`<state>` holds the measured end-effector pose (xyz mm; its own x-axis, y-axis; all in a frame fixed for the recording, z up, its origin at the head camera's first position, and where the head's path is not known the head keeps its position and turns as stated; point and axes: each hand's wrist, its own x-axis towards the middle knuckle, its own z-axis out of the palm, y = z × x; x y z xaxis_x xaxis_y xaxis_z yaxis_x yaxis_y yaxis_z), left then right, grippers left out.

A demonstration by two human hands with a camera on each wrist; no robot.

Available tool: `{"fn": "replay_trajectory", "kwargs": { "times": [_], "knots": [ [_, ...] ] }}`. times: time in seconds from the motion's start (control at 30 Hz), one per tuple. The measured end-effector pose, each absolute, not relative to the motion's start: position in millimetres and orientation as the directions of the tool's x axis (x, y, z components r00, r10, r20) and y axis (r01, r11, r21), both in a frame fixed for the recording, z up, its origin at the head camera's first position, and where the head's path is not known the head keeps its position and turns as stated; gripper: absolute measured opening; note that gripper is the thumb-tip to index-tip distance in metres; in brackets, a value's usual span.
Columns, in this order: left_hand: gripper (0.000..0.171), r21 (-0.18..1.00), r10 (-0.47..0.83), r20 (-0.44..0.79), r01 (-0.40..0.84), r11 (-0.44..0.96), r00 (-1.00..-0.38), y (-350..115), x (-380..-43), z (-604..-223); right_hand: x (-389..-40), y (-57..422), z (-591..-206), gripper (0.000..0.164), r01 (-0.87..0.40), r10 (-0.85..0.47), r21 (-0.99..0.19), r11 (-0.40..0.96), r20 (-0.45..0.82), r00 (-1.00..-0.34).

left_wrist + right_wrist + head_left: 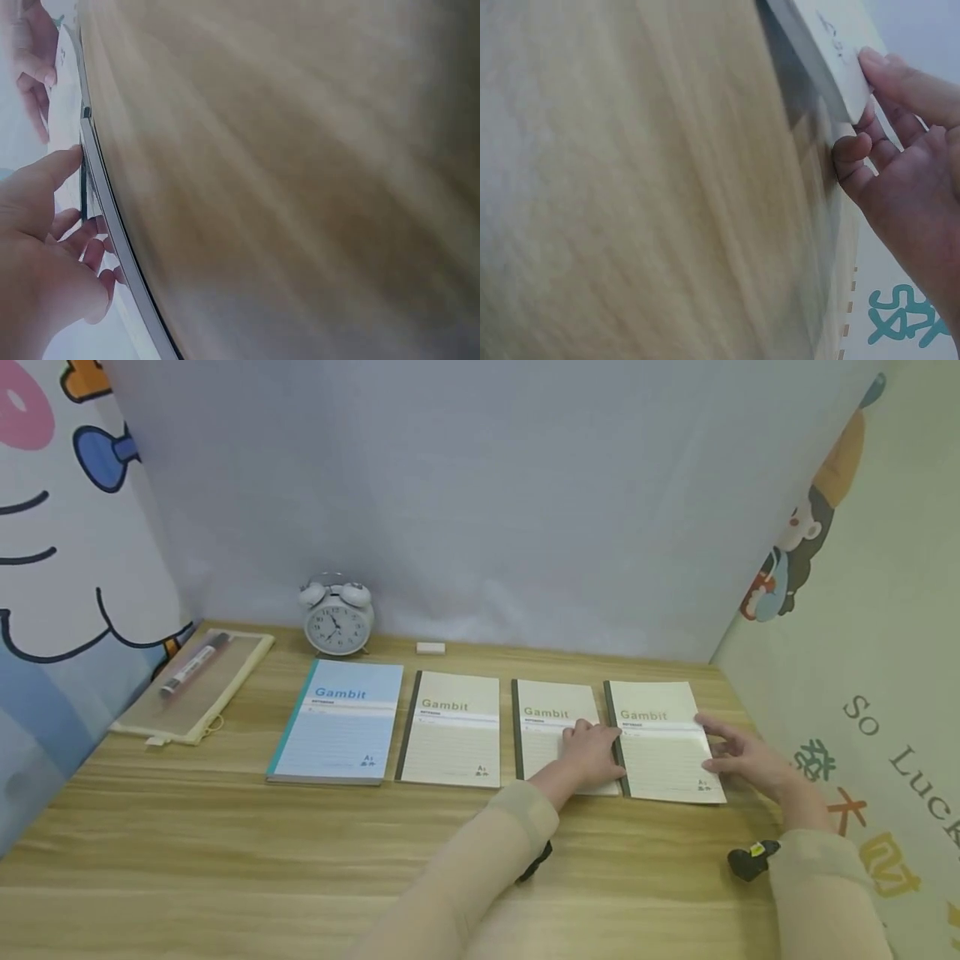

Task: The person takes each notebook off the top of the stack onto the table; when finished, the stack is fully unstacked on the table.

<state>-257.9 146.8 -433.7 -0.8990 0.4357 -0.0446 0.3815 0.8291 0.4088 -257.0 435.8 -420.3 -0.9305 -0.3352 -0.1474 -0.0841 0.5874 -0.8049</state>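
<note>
A: Which step do we have in hand?

B: We judge it to be setting the rightmost notebook (663, 760) straight at the end of its row. It lies on the worktop (300, 868), near the far right corner, with its top toward the back edge.

A: And what does the next move call for?

B: Probably small, even adjustments from both sides, so that we line its spine up with the next notebook (537, 747) without nudging that one. We would also want its right edge let down flat: in the right wrist view a dark shadow lies beneath it, so we take it to be slightly raised.

A: How does our right hand (750, 764) stand?

B: It comes in from the side of the worktop's right edge, thumb on the cover and fingers bent below, so we have the notebook pinched by its right side, near the bottom corner.

A: And our left hand (588, 758)?

B: It reaches across from the near side, forearm slanting toward the worktop's right edge, back of the hand upward over the next notebook. Thumb and forefinger stand apart, both at the dark spine. We cannot tell whether they grip it or merely steady it.
</note>
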Motion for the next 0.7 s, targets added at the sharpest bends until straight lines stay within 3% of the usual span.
{"fn": "replay_trajectory", "kwargs": {
  "times": [0.33,0.7],
  "knots": [
    [0.066,0.352,0.451,-0.076,0.399,0.847,-0.890,140,-258,-435,-261,424,-418,0.076,-0.090,-0.302,-0.657,0.748,-0.217,-0.928],
    [0.072,0.489,0.506,-0.020,0.433,0.757,-0.862,132,-261,-424,-267,421,-406,0.075,-0.058,-0.263,-0.644,0.763,-0.227,-0.938]
  ]
}}
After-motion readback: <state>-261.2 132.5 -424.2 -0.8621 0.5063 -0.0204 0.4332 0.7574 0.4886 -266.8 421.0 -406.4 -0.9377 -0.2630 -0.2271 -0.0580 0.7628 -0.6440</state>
